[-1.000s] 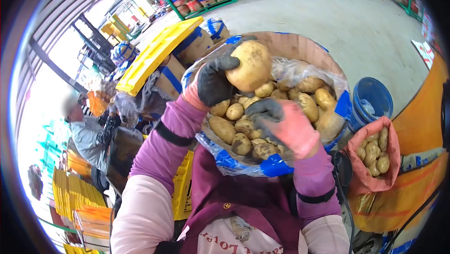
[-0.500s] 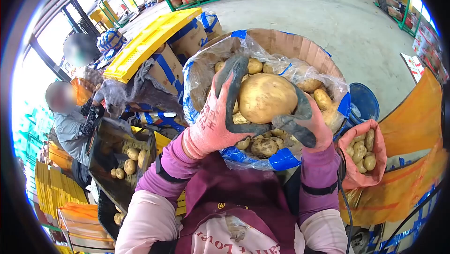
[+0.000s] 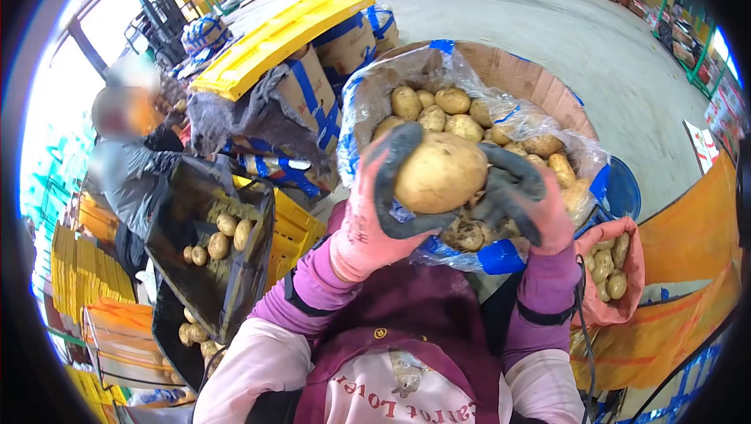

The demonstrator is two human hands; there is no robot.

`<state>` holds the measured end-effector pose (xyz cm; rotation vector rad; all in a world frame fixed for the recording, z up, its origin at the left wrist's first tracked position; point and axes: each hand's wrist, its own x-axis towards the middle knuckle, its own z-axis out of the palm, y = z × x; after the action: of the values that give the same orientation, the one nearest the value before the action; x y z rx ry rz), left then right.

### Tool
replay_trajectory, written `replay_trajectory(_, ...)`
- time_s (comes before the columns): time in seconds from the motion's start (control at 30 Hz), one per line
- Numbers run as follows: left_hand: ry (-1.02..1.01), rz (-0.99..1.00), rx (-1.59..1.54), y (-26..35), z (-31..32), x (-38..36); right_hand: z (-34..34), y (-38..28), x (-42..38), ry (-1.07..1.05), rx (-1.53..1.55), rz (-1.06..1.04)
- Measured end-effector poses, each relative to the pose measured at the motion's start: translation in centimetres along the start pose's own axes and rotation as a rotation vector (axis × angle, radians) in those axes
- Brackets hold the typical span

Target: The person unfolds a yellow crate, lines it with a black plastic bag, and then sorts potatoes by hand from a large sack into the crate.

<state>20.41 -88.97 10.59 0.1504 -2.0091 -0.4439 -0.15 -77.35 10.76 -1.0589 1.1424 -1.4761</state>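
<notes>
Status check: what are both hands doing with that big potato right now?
Left hand and right hand both gripping potato. Held above lined bin of potatoes. Nothing blocking.

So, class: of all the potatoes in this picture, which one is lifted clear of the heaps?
The large potato cupped between the left hand and right hand. All others lie in the lined bin, pink sack or dark tray.
</notes>
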Motion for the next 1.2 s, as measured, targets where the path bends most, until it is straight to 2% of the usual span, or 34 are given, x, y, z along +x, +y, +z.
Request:
replay_trajectory(0.07, 0.14, -0.108, -0.049, 0.5, -2.3, -0.8, -0.2, -0.4, 0.1, 0.046, -0.047, -0.096)
replay_trajectory(0.1, 0.227, -0.232, -0.062, 0.3, -3.9, -1.8, -0.2, 0.0, 0.4, 0.137, -0.075, -0.103)
replay_trajectory(0.13, 0.309, -0.353, -0.079, 0.0, -5.8, -2.5, -0.2, 0.2, 0.7, 0.132, -0.076, -0.099)
replay_trajectory(0.2, 0.606, -0.622, -0.28, 0.0, -9.6, -3.1, -0.3, 0.6, 1.0, 0.278, -0.156, -0.121)
replay_trajectory(0.27, 0.716, -0.659, -0.05, -3.6, -14.6, -6.8, -0.1, 0.5, 1.0, 0.296, -0.183, -0.1)
replay_trajectory(0.33, 0.651, -0.692, 0.315, -7.3, -20.6, -12.2, -0.2, 0.7, 1.2, 0.313, -0.148, -0.117)
replay_trajectory(0.37, 0.421, -0.688, 0.842, -8.5, -23.3, -15.2, -0.3, 1.0, 1.3, 0.313, -0.156, -0.134)
replay_trajectory(0.4, 0.156, -0.817, 1.184, -8.1, -24.5, -16.1, -0.5, 1.2, 1.5, 0.329, -0.164, -0.106)
replay_trajectory(0.47, -0.141, -1.108, 1.377, -8.5, -25.5, -18.6, -0.7, 1.2, 1.8, 0.324, -0.181, -0.125)
replay_trajectory(0.53, -0.339, -1.131, 1.348, -10.8, -27.3, -23.9, -0.4, 1.2, 1.7, 0.297, -0.167, -0.128)
replay_trajectory(0.6, -0.465, -1.186, 1.152, -13.2, -28.6, -26.8, -0.7, 1.2, 1.6, 0.212, -0.091, -0.065)
replay_trajectory(0.63, -0.443, -1.21, 1.227, -12.9, -27.5, -25.1, -1.2, 2.0, 1.5, 0.125, -0.029, -0.074)
replay_trajectory(0.67, -0.417, -1.225, 1.305, -12.6, -26.9, -22.9, -1.4, 2.4, 1.6, 0.033, -0.172, -0.041)
replay_trajectory(0.7, -0.342, -1.014, 1.269, -12.3, -26.0, -20.6, -1.9, 3.1, 1.9, -0.074, -0.329, -0.005)
replay_trajectory(0.73, -0.258, -0.836, 1.263, -12.9, -25.1, -18.2, -1.2, 3.6, 1.7, -0.071, -0.613, 0.006)
replay_trajectory(0.77, -0.182, -0.587, 1.159, -13.7, -23.9, -15.2, -0.6, 3.8, 1.3, -0.069, -0.847, -0.096)
replay_trajectory(0.8, -0.107, -0.523, 1.039, -11.6, -20.2, -9.6, -0.2, 3.8, 1.4, -0.154, -1.003, -0.034)
replay_trajectory(0.83, -0.123, -0.56, 0.735, -9.5, -16.8, -4.0, 0.1, 3.3, 1.0, -0.18, -1.07, -0.027)
replay_trajectory(0.87, -0.161, -0.589, 0.464, -8.5, -13.6, 0.0, 0.4, 2.1, 1.0, -0.269, -1.149, 0.098)
replay_trajectory(0.93, -0.411, -0.458, 0.288, -7.1, -6.9, 6.1, -0.4, 4.0, 1.3, -0.281, -1.14, -0.027)
replay_trajectory(0.97, -0.603, -0.345, 0.258, -5.6, -3.3, 8.6, -0.4, 3.5, 1.1, -0.282, -1.087, -0.07)
replay_trajectory(1.0, -0.788, -0.326, 0.189, -6.9, 0.3, 9.7, -0.5, 3.5, 1.1, -0.272, -1.08, -0.079)
replay_trajectory(1.07, -1.153, -0.223, 0.387, -9.8, 7.3, 10.5, -0.5, 3.5, 1.2, -0.32, -1.008, -0.103)
replay_trajectory(1.13, -1.426, -0.17, 0.589, -12.3, 14.2, 10.3, -0.7, 3.5, 1.3, -0.324, -1.007, -0.113)
replay_trajectory(1.17, -1.308, -0.214, 0.646, -12.6, 16.8, 9.8, -0.8, 3.7, 1.4, -0.332, -1.008, -0.13)
replay_trajectory(1.2, -1.187, -0.28, 0.568, -12.7, 19.1, 10.1, -1.0, 3.8, 1.5, -0.34, -1.008, -0.146)
